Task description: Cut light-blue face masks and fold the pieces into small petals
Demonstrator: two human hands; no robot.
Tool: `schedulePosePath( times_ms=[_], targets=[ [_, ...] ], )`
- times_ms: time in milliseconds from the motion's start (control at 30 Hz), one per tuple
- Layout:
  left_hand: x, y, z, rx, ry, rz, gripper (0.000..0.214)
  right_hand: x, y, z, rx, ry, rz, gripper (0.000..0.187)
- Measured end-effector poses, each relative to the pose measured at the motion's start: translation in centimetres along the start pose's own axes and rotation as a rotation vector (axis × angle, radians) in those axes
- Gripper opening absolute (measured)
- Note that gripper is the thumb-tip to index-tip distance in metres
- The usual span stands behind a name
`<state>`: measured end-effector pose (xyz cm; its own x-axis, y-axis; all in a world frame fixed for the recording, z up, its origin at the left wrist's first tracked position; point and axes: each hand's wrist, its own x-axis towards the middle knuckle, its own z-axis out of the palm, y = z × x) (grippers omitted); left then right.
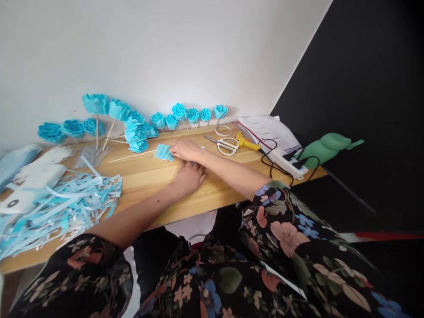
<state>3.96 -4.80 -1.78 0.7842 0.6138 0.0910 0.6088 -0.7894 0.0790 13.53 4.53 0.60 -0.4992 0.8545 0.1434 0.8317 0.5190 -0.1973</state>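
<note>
Folding seemed under way near the bench's [149, 179] far edge: the right hand [187, 150] pinched the pleated blue paper [164, 152], while the left hand [189, 176] lay flat just beside it. The next pleat probably called for a firm crease.

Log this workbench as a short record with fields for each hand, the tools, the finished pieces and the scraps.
right grip: right hand pinches a pleated blue paper lying on the table
left grip: left hand rests on the table, just nearer the person than the right; cannot tell if it holds anything
tools: scissors and yellow glue gun, right of the hands, untouched
finished: blue paper roses along the wall
scraps: blue paper strips heaped at the left
power: power strip at the table's right end
</note>
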Motion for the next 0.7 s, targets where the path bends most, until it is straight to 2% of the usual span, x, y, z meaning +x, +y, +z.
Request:
schedulePosePath(
  times_ms=[100, 200, 333, 400, 467, 567, 633, 700],
  targets=[
    [-0.3, -0.8, -0.1, -0.157, 0.03, 0.001, 0.042, -0.4, 0.8, -0.8, 0.149, 0.026, 0.017, 0.012],
    [-1.1, -2.3, -0.9, -0.588, 0.125, -0.018, 0.039, -1.1, 2.1, -2.7, 0.382, 0.148, 0.086, 0.014],
    [-2.3, -4.1, -2.5, -1.348, 0.318, -0.41, 0.056, -3.1, 2.8, -5.0, 0.56, 0.245, 0.113, 0.017],
    [-2.5, -4.5, -3.2, -1.664, 0.302, -0.541, 0.061, -4.4, 2.2, -5.5, 0.55, 0.224, 0.072, 0.015],
    [-2.2, -4.6, -3.7, -1.884, 0.298, -0.583, 0.059, -5.6, 1.0, -5.4, 0.418, 0.222, -0.017, 0.013],
    [-1.2, -4.6, -4.0, -2.031, 0.38, -0.593, 0.033, -7.0, -0.7, -5.0, 0.158, 0.201, -0.209, 0.015],
    [-0.5, -4.6, -4.1, -2.04, 0.431, -0.653, 0.012, -7.6, -1.4, -4.9, 0.091, 0.21, -0.302, 0.019],
    [0.0, -4.7, -4.4, -2.026, 0.48, -0.713, 0.013, -8.2, -1.2, -5.0, 0.092, 0.274, -0.337, 0.024]
  ],
)
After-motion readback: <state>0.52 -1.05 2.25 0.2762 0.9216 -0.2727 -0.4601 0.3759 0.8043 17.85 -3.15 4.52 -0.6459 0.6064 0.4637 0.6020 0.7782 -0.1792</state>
